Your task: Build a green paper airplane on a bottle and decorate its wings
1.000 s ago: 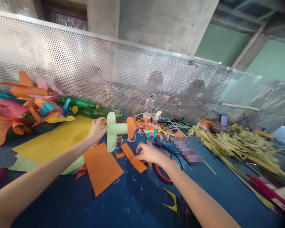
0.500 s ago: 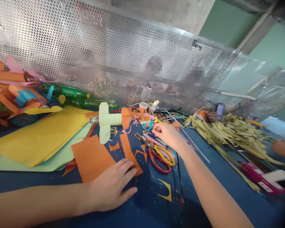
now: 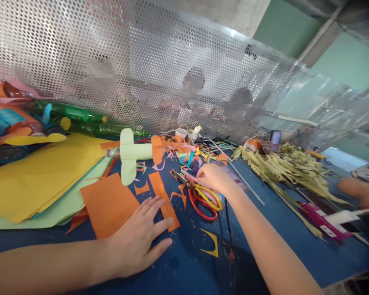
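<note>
My left hand [image 3: 138, 237] lies spread on the table, its fingers over the edge of an orange paper sheet [image 3: 109, 205] and near a narrow orange paper strip [image 3: 162, 198]. My right hand [image 3: 215, 178] has its fingers curled down over small coloured pieces beside the scissors. Its fingertips are partly hidden, so what they grip, if anything, does not show. The scissors [image 3: 203, 200], with one red and one yellow handle, rest below that hand. Beyond both hands lies a bottle plane [image 3: 137, 151] wrapped in pale green paper, with an orange tail piece.
Yellow and green paper sheets [image 3: 39, 176] are stacked at left, below green bottles [image 3: 80, 114] and more paper-covered bottle models. Paper scraps [image 3: 178, 145] litter the back. At right are dried husk strips [image 3: 283, 170], a magenta power strip [image 3: 324, 219] and another person's arm [image 3: 355, 190].
The view has shifted, so most things sit a little further left. My right hand has lowered slightly towards the pieces by the scissors. My left hand stays flat.
</note>
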